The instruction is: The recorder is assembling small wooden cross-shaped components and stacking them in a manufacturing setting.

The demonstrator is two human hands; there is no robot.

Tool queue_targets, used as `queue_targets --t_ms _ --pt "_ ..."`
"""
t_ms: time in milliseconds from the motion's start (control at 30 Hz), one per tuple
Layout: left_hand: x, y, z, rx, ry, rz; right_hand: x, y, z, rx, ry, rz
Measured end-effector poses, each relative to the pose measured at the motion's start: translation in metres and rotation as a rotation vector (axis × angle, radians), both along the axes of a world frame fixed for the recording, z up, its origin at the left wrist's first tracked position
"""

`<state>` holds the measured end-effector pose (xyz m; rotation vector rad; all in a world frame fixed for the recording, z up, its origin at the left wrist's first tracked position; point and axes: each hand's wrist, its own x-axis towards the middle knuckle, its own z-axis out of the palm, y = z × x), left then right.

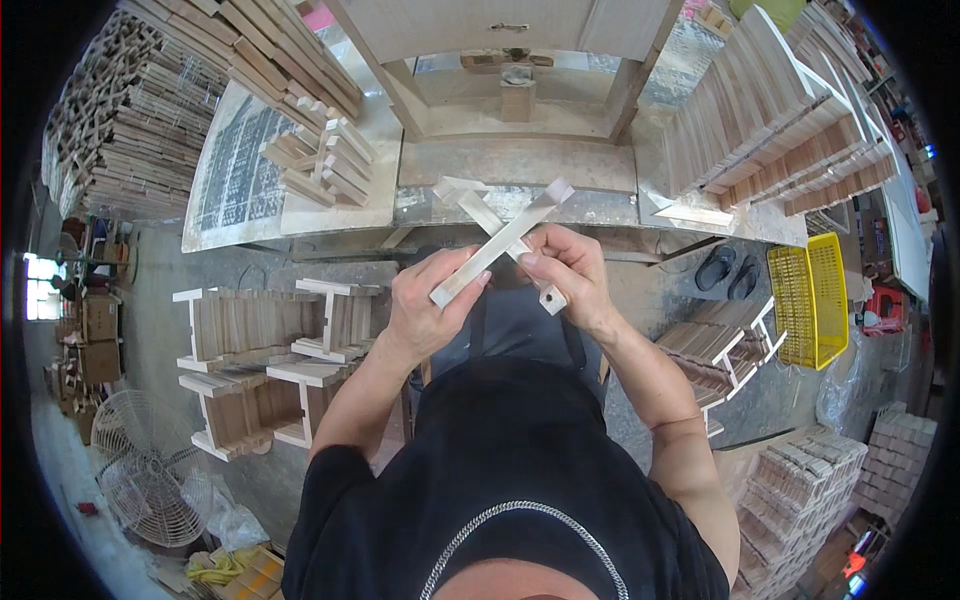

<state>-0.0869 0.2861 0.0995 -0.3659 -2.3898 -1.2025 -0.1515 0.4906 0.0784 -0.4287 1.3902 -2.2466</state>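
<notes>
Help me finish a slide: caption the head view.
Two crossed wood bars, held by the left hand and right hand before a workbench.

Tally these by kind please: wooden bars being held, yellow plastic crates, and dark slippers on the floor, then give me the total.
Held wooden bars: 2
Yellow plastic crate: 1
Dark slippers: 2
Total: 5

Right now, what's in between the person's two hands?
In the head view, two pale wooden bars, crossed like an X, are between the left hand and the right hand.
</notes>
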Motion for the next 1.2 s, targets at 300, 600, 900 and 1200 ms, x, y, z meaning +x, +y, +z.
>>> queue_targets --t_ms 300,600,900,1200 --pt "-0.01 -0.001 -0.001 0.059 -0.114 -0.016 -0.012 -0.001 -0.017 0.049 -0.038 -0.074" --pt "-0.052 -0.01 0.003 0.062 -0.264 -0.01 -0.056 0.001 -0.038 0.119 0.099 -0.078" --pt "-0.154 -0.023 -0.026 0.055 -0.236 0.02 -0.122 -0.008 -0.009 0.896 0.76 -0.403" --pt "-0.239 -0.025 -0.048 0.099 -0.206 0.146 -0.199 -0.025 -0.025 0.815 0.751 -0.523"
